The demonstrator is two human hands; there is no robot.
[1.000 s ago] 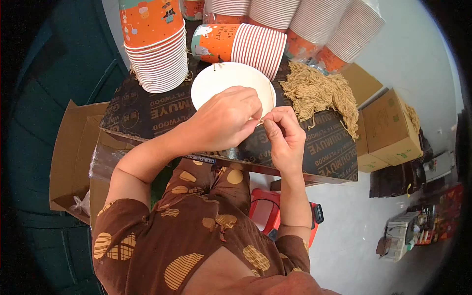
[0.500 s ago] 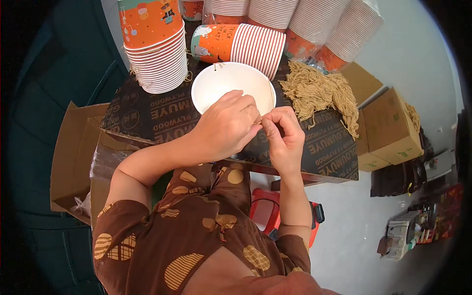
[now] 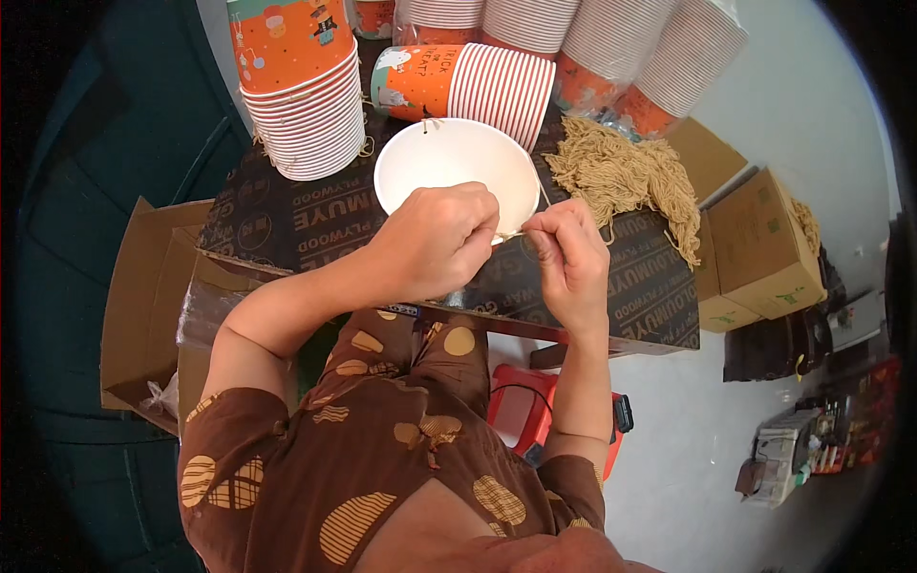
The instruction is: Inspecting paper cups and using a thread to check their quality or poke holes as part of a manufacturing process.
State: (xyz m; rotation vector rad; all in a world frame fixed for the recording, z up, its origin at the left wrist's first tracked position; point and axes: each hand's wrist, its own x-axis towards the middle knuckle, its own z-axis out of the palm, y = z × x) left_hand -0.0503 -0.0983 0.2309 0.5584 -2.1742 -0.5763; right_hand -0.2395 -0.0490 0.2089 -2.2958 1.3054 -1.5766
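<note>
A round paper tub (image 3: 449, 158) with a white inside and rim faces up on the table in front of me. A small knot of tan string (image 3: 433, 124) shows at its far rim. My left hand (image 3: 444, 234) is closed at the near rim and pinches a thin tan string (image 3: 510, 235). Just to its right, my right hand (image 3: 570, 253) is closed on the same string, which is stretched taut across the short gap. Another stretch of string rises from my right fingers toward the tub's right side. The tub's near wall is partly hidden by my left hand.
Stacked orange paper tubs (image 3: 306, 115) stand at the left, and another stack (image 3: 478, 91) lies on its side behind. Wrapped stacks (image 3: 611, 48) line the back. A pile of tan string (image 3: 621, 177) lies at the right. Cardboard boxes (image 3: 759, 248) flank the dark table (image 3: 315, 210).
My hands have drawn apart, the right one moving right, and the string between them is now stretched tight. The tub has shifted very slightly.
</note>
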